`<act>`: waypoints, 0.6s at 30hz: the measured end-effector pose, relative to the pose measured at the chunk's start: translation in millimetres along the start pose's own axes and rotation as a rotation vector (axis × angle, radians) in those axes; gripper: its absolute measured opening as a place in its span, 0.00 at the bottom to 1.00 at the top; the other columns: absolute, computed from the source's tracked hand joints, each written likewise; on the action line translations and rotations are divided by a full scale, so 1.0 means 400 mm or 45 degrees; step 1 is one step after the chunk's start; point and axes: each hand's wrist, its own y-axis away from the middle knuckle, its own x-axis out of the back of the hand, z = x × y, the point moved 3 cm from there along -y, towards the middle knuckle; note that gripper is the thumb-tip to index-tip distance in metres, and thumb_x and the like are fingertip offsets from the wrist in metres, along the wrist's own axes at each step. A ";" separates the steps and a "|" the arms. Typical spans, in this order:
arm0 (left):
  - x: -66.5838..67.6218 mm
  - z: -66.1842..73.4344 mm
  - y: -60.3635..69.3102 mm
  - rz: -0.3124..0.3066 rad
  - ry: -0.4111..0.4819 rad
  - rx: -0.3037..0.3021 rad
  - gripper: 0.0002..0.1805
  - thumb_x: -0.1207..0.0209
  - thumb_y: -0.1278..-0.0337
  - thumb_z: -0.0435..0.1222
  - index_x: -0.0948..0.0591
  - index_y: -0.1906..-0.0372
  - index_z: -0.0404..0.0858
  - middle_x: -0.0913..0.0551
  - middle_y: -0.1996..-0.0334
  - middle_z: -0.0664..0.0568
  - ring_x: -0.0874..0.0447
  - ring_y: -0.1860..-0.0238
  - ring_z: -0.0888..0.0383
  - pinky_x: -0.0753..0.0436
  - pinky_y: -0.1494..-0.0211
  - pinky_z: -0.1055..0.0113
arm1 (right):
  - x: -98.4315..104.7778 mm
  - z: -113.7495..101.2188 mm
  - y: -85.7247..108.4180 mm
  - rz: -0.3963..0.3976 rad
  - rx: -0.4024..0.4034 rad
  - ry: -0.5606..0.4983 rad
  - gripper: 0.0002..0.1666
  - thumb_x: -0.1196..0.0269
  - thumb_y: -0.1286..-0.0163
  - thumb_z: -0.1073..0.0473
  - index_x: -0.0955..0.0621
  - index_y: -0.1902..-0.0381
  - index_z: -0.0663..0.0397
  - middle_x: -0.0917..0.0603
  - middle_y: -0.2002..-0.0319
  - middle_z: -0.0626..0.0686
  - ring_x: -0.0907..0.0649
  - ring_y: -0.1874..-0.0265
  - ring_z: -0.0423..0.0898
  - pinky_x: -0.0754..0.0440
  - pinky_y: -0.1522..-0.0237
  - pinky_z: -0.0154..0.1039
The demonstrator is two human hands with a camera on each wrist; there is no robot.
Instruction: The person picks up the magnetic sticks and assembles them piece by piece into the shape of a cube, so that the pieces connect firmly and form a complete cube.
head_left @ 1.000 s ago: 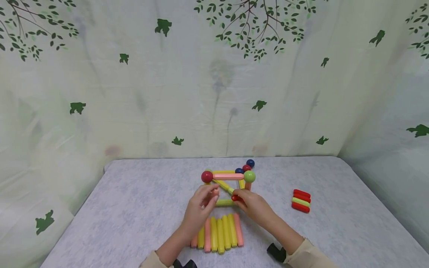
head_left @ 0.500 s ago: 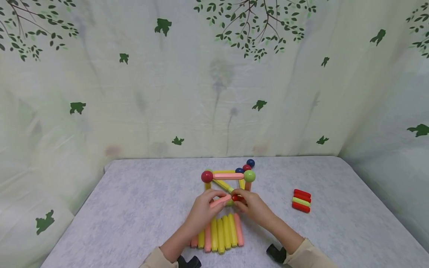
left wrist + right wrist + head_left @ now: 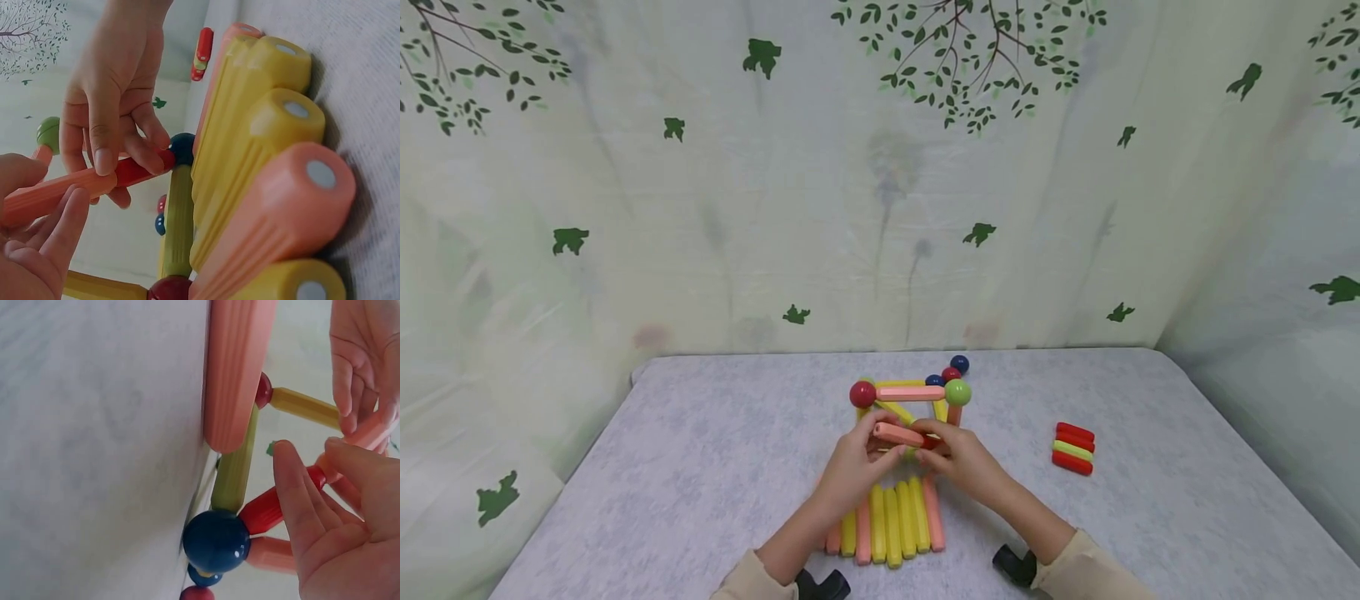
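Note:
My left hand (image 3: 846, 462) holds a salmon-pink magnetic rod (image 3: 895, 433), fingers and thumb round it. My right hand (image 3: 972, 467) pinches a shorter red rod (image 3: 262, 510), just where the pink rod's end meets it. The red rod's other end sits on a dark blue ball (image 3: 215, 542) at a lower corner of a rod-and-ball frame. That ball also joins a green rod (image 3: 179, 222) lying along the table. The frame's upper bar is a pink rod (image 3: 912, 393) between a red ball (image 3: 862, 394) and a green ball (image 3: 958, 392). In the head view, the hands partly hide the frame's front.
A row of several yellow and pink rods (image 3: 892, 525) lies in front of the frame. Short red and green rods (image 3: 1073, 449) are stacked side by side at the right. Loose balls (image 3: 959, 364) sit behind the frame on the grey cloth-covered table (image 3: 722, 442).
The pink rod in my left hand has come up and right, turning so its end meets the red rod. My right hand has stayed at the red rod, its fingers shifted slightly.

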 end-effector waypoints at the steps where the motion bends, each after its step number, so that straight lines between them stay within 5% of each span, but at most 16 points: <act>1: 0.001 0.000 0.003 -0.018 -0.009 -0.006 0.22 0.42 0.45 0.38 0.33 0.45 0.43 0.23 0.54 0.50 0.22 0.57 0.59 0.23 0.58 0.70 | -0.002 -0.002 -0.002 0.005 0.008 0.003 0.18 0.42 0.37 0.61 0.26 0.48 0.52 0.21 0.60 0.50 0.19 0.73 0.44 0.21 0.73 0.32; 6: 0.020 0.024 0.022 -0.072 -0.244 -0.026 0.28 0.42 0.44 0.37 0.38 0.40 0.38 0.23 0.53 0.45 0.20 0.59 0.57 0.21 0.61 0.70 | -0.008 -0.003 -0.010 0.019 0.032 0.010 0.15 0.42 0.37 0.60 0.25 0.51 0.53 0.21 0.69 0.51 0.21 0.78 0.43 0.22 0.76 0.35; 10: 0.059 0.070 0.032 0.139 -0.698 -0.300 0.27 0.37 0.51 0.38 0.32 0.46 0.36 0.22 0.64 0.51 0.23 0.69 0.63 0.24 0.73 0.75 | -0.007 -0.003 -0.012 0.025 0.026 -0.007 0.14 0.42 0.37 0.63 0.25 0.53 0.53 0.21 0.74 0.54 0.22 0.79 0.44 0.22 0.77 0.36; 13: 0.087 0.093 0.022 0.325 -0.919 -0.480 0.30 0.33 0.57 0.40 0.31 0.47 0.37 0.27 0.61 0.50 0.28 0.63 0.57 0.23 0.67 0.69 | -0.005 -0.006 -0.013 0.050 0.023 -0.014 0.14 0.41 0.38 0.65 0.25 0.53 0.54 0.21 0.73 0.54 0.22 0.80 0.45 0.23 0.78 0.34; 15: 0.099 0.090 0.002 0.298 -0.925 -0.454 0.35 0.32 0.59 0.43 0.33 0.43 0.39 0.31 0.52 0.47 0.32 0.54 0.52 0.23 0.58 0.60 | -0.005 -0.008 -0.015 0.072 0.015 -0.017 0.15 0.41 0.38 0.65 0.25 0.53 0.54 0.21 0.72 0.54 0.22 0.80 0.45 0.23 0.78 0.34; 18: 0.105 0.068 -0.027 0.129 -0.804 -0.283 0.38 0.33 0.57 0.46 0.36 0.39 0.43 0.35 0.44 0.48 0.36 0.46 0.51 0.27 0.50 0.54 | -0.009 -0.009 -0.019 0.094 -0.020 -0.008 0.14 0.41 0.38 0.64 0.24 0.54 0.53 0.23 0.76 0.51 0.24 0.81 0.42 0.25 0.78 0.33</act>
